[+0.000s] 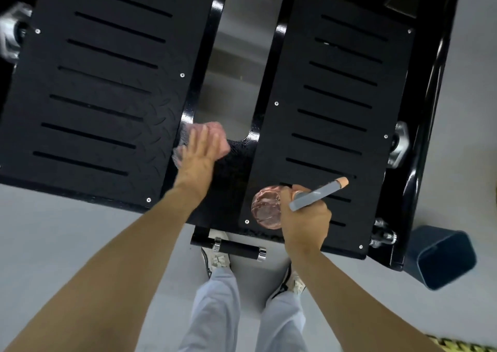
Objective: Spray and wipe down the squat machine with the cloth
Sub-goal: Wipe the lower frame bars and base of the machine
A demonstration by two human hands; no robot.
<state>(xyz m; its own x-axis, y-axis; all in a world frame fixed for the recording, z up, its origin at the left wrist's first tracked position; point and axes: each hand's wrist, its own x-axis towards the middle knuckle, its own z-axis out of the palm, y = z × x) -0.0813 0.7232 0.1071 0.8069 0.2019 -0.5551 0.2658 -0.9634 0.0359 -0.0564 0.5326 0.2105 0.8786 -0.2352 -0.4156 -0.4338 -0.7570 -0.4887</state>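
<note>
Wiping step on the squat machine (336,82)
Straight fingers (199,139) of the left hand (200,154) press the cloth (219,136) onto the footplate (107,88); the right hand (306,218) grips the spray bottle (265,207). Next, probably: sweep across the slotted plates.

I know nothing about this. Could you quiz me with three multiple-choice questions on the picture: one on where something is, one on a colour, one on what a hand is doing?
1. Where is the cloth?
A in a pocket
B on the black footplate, under the left hand
C over a shoulder

2. What colour is the body of the spray bottle?
A pink
B green
C white

3. What is the right hand doing?
A hanging empty
B gripping the spray bottle
C pressing flat on the plate

Answers: 1 B, straight fingers press it onto the plate by the centre notch. 2 A, the body is clear pink, with a grey nozzle. 3 B, its fingers curl round the bottle's top.
</note>
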